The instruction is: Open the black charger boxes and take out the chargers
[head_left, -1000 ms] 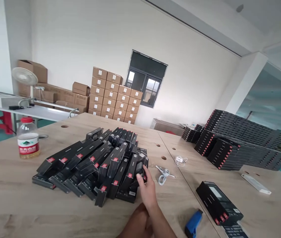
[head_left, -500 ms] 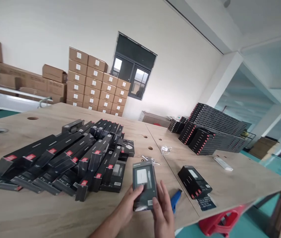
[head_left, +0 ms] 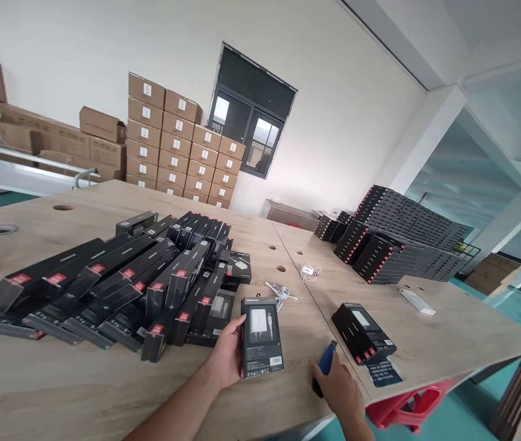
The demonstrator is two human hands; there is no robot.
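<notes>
My left hand [head_left: 227, 358] grips a dark charger box [head_left: 262, 346] by its left side. The box is tilted up toward me, with a white charger and cable pictured on its face. To the right, my right hand [head_left: 341, 389] has its fingers closed around a blue utility knife [head_left: 326, 360] at the tabletop. Left of the held box lies a heap of similar black boxes [head_left: 127, 275] with red end labels. Right of the knife a small stack of these boxes [head_left: 363, 334] rests beside a dark printed card [head_left: 384, 372].
White cables [head_left: 283, 295] and another white cable bundle [head_left: 310, 273] lie on the wooden table [head_left: 58, 392]. A slim white box [head_left: 417, 301] and tall stacks of black boxes [head_left: 407, 233] stand farther right. A red stool [head_left: 409, 404] is below the table edge. Brown cartons [head_left: 177, 144] line the wall.
My right hand has let go of the charger box, moved right and taken hold of the utility knife. My left hand now holds the box alone, shifted slightly left.
</notes>
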